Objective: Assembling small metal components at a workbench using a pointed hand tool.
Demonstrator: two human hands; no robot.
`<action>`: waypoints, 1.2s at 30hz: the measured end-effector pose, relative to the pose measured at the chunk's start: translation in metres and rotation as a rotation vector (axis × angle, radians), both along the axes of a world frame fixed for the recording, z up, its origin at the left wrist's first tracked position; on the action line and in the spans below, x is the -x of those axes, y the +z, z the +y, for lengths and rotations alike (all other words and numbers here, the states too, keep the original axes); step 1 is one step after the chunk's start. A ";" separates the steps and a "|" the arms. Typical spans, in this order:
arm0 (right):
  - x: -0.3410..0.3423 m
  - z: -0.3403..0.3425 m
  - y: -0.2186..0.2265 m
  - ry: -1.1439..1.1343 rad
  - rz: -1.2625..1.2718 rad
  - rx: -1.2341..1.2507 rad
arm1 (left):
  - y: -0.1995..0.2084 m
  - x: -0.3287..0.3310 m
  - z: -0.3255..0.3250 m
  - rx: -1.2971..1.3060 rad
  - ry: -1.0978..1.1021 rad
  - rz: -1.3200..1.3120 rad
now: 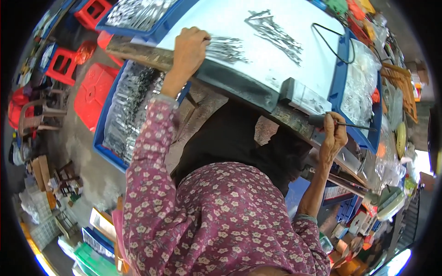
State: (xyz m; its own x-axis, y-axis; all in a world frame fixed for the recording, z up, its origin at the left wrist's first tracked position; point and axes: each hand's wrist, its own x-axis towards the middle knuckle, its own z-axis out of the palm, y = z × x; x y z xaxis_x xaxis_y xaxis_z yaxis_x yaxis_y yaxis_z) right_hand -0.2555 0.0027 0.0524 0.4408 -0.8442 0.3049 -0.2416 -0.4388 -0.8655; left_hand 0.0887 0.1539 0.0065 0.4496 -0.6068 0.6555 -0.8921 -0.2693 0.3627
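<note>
My left hand (189, 48) is at the left end of a loose row of thin metal pieces (228, 49) on the white tabletop (207, 20). Its fingers are bent and closed at the ends of those pieces; what lies between the fingertips is hidden. By the table's near right edge, my right hand (334, 135) is closed round a tool with a dark handle (316, 120) and a thin dark rod (361, 126) pointing right. Just beyond that handle sits a grey metal block (306, 97). A second heap of thin metal pieces (276, 37) lies farther back.
Blue trays full of metal pieces stand at the far left (152, 33) and below the table's left edge (103, 142). A blue tray (340, 78) on the right holds clear plastic bags. A black cable (329, 34) loops over the table. Red stools (94, 94) stand left.
</note>
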 end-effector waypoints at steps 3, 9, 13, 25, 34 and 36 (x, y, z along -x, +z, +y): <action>-0.002 0.002 0.001 -0.026 -0.004 -0.006 | -0.009 -0.007 -0.005 -0.047 0.018 -0.016; 0.001 0.000 0.001 0.004 0.057 0.046 | -0.011 0.009 -0.006 -0.059 0.090 -0.065; 0.005 -0.004 0.000 0.006 0.085 0.068 | -0.008 0.028 -0.010 -0.114 0.013 0.024; -0.001 -0.002 0.005 0.014 0.067 0.088 | -0.015 0.015 -0.012 -0.254 -0.226 0.132; -0.003 0.004 0.007 0.046 0.050 0.039 | -0.010 -0.009 -0.017 -0.419 -0.299 0.148; -0.002 0.006 0.008 0.071 0.023 0.012 | -0.017 -0.011 -0.019 -0.378 -0.318 0.105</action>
